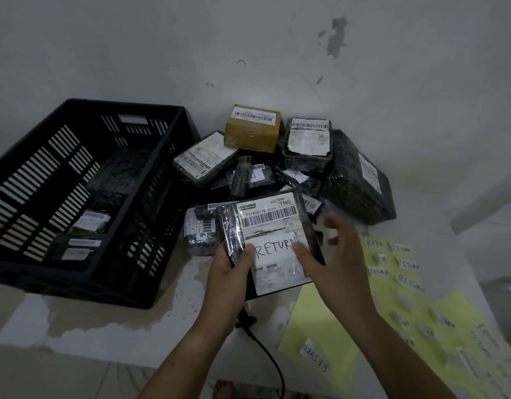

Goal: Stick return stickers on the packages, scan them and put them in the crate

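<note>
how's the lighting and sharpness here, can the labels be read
Head view: dim light. On the held package the RETURN sticker reads clearly, with glare streaks on the wrap. The right hand has motion-blurred fingers, and stickers on the yellow sheet smear toward the right edge.

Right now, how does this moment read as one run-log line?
left hand: grips package | right hand: thumb presses RETURN sticker | crate: holds labelled packages | pile: beside crate

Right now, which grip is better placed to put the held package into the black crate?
Left. The left grip holds the package, and the black crate stands on that side. The right grip only touches the RETURN sticker.
</note>
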Action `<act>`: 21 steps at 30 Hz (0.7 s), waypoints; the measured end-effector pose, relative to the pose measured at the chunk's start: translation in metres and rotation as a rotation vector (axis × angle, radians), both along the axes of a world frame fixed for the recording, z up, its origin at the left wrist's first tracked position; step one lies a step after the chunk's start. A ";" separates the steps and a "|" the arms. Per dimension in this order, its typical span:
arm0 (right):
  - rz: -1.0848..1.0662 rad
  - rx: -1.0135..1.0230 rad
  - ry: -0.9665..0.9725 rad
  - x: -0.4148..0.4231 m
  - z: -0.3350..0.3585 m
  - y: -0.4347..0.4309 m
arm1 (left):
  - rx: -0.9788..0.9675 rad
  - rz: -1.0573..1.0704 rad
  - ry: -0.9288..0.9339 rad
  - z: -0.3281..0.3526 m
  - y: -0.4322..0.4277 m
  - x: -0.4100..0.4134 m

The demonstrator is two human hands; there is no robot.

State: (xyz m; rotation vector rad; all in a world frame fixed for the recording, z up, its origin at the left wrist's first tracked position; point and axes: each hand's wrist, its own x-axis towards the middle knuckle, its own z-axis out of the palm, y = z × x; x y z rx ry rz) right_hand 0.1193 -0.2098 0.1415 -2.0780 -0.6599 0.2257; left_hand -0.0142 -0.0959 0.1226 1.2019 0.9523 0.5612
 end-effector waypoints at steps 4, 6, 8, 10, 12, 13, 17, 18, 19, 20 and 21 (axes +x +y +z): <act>0.096 0.133 0.334 -0.001 -0.001 0.006 | -0.001 -0.016 -0.025 0.006 -0.001 0.001; 0.103 0.136 0.296 -0.005 -0.001 0.009 | 0.071 -0.017 0.001 0.010 -0.003 0.002; 0.063 0.190 0.288 -0.010 -0.002 0.011 | 0.124 -0.001 0.022 0.010 -0.003 0.002; 0.039 0.219 0.284 -0.012 -0.004 0.012 | 0.169 0.004 0.042 0.009 -0.002 0.003; 0.036 0.218 0.267 -0.012 -0.005 0.012 | 0.214 -0.004 0.067 0.010 0.000 0.003; 0.038 0.213 0.258 -0.011 -0.006 0.013 | 0.230 -0.009 0.079 0.009 0.001 0.003; 0.052 0.158 0.220 -0.006 -0.005 0.014 | 0.244 -0.025 0.094 0.005 0.004 0.004; 0.054 0.145 0.211 -0.005 -0.006 0.014 | 0.229 -0.031 0.083 0.005 0.004 0.003; 0.059 0.137 0.206 -0.004 -0.006 0.013 | 0.213 -0.032 0.071 0.006 0.004 0.003; 0.063 0.136 0.209 -0.004 -0.006 0.013 | 0.202 -0.033 0.062 0.007 0.005 0.003; 0.065 0.141 0.216 -0.004 -0.006 0.012 | 0.202 -0.039 0.058 0.009 0.005 0.003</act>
